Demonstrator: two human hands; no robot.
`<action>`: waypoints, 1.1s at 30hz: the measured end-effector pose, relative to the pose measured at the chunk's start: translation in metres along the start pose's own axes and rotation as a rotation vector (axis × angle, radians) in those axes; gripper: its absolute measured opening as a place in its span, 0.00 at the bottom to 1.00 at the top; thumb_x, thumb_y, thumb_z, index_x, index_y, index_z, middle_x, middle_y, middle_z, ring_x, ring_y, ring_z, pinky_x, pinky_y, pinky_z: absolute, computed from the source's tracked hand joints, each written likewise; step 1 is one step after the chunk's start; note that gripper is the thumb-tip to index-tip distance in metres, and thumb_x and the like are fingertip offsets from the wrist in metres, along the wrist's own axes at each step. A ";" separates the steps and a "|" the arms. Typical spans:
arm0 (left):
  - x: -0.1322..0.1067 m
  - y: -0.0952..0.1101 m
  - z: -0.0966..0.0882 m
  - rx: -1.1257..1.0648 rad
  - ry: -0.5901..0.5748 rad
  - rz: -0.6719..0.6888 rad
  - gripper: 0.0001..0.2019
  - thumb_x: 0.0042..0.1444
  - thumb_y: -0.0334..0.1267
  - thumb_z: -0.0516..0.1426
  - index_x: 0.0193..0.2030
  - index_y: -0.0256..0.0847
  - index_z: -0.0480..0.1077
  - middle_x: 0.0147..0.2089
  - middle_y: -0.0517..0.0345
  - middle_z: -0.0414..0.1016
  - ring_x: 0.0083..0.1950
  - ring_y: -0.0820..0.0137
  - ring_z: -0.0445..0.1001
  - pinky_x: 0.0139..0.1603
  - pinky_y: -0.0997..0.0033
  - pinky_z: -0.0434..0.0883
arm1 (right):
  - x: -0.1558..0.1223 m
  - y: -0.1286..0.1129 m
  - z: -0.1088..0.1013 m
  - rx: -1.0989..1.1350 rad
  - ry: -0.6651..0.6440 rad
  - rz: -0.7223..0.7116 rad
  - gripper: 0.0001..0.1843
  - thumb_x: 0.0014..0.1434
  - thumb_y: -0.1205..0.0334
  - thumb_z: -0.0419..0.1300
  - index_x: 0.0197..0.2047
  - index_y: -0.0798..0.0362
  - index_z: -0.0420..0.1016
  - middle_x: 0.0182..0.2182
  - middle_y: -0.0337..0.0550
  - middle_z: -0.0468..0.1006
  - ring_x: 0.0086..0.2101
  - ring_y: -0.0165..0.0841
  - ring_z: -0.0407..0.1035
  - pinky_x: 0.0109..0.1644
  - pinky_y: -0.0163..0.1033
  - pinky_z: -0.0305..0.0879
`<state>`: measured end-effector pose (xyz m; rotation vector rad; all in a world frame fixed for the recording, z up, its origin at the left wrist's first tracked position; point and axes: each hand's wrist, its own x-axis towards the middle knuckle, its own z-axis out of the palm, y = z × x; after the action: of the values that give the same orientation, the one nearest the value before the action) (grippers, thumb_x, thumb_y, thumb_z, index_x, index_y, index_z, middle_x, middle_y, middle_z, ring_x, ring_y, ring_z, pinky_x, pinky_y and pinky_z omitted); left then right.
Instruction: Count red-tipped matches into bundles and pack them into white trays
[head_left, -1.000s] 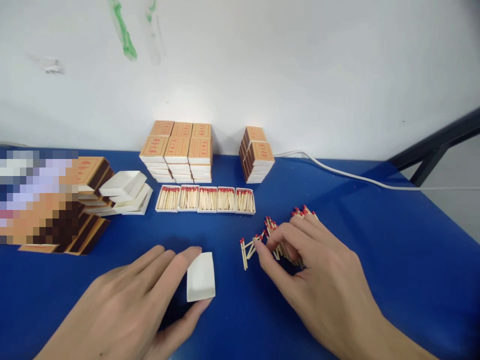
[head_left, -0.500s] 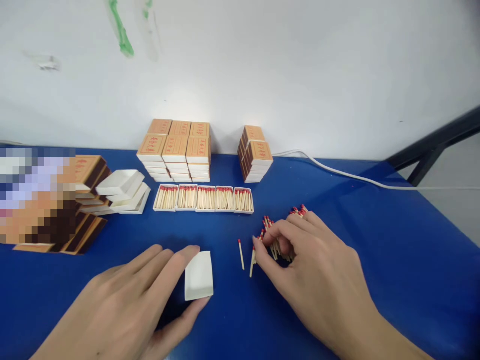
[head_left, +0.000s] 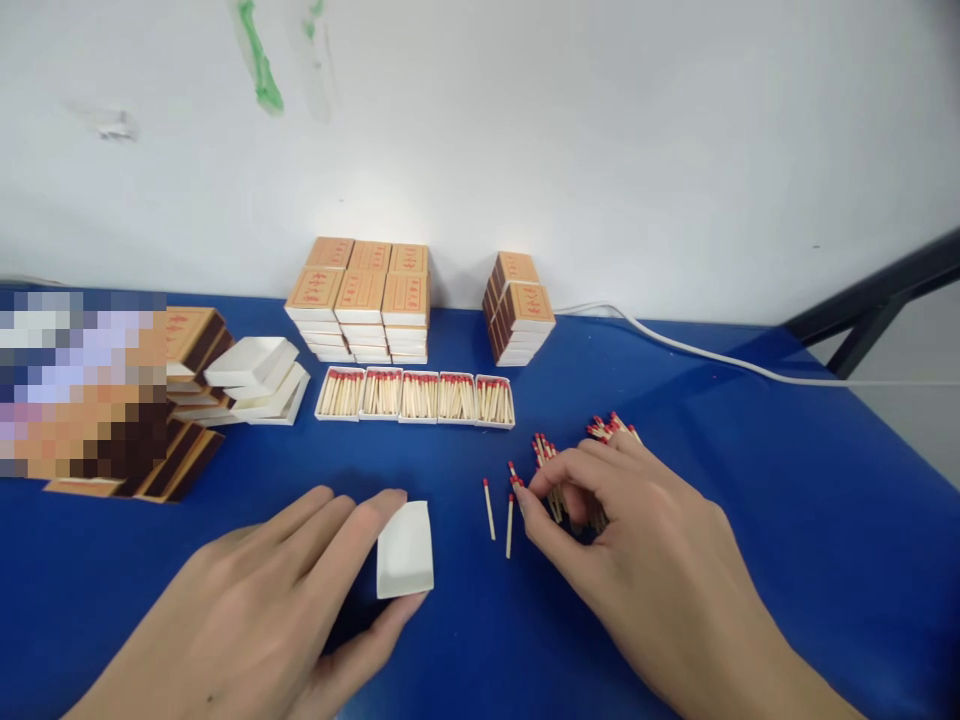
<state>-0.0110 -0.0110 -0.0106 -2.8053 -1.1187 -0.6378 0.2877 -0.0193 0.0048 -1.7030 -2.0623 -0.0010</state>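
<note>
My left hand [head_left: 300, 580] holds a small white matchbox tray [head_left: 405, 550] between its thumb and fingers; no matches show inside. My right hand [head_left: 637, 560] is closed in a pinch, thumb and index fingertips together at some red-headed matches [head_left: 516, 478]. Exactly how many it grips is hidden. More matches [head_left: 547, 455] lie beneath and behind its curled fingers, and others [head_left: 609, 426] stick out past the knuckles. Two loose matches, a left one [head_left: 490, 510] and a right one [head_left: 510, 528], lie between the tray and my right hand.
Beyond my hands stands a row of filled matchbox trays [head_left: 418, 397]. Behind it are a wide stack of matchboxes [head_left: 360, 290] and a narrower stack [head_left: 529, 305]. White trays [head_left: 259, 375] and box sleeves [head_left: 180, 460] pile up at left. A white cable [head_left: 690, 352] crosses the back right.
My right thumb and fingertips have drawn slightly right, off the right loose match, which now lies uncovered. My left hand still holds the tray. The whole view has shifted a little.
</note>
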 end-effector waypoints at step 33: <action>-0.001 0.001 -0.002 0.001 -0.019 -0.010 0.20 0.88 0.52 0.52 0.71 0.40 0.73 0.44 0.55 0.84 0.39 0.58 0.88 0.33 0.54 0.80 | -0.009 -0.010 -0.006 -0.007 -0.019 -0.046 0.11 0.74 0.63 0.65 0.36 0.42 0.77 0.27 0.35 0.79 0.30 0.39 0.80 0.27 0.42 0.67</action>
<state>-0.0116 -0.0125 -0.0093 -2.8124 -1.1373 -0.6117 0.2817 -0.0318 0.0098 -1.6659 -2.1172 -0.0072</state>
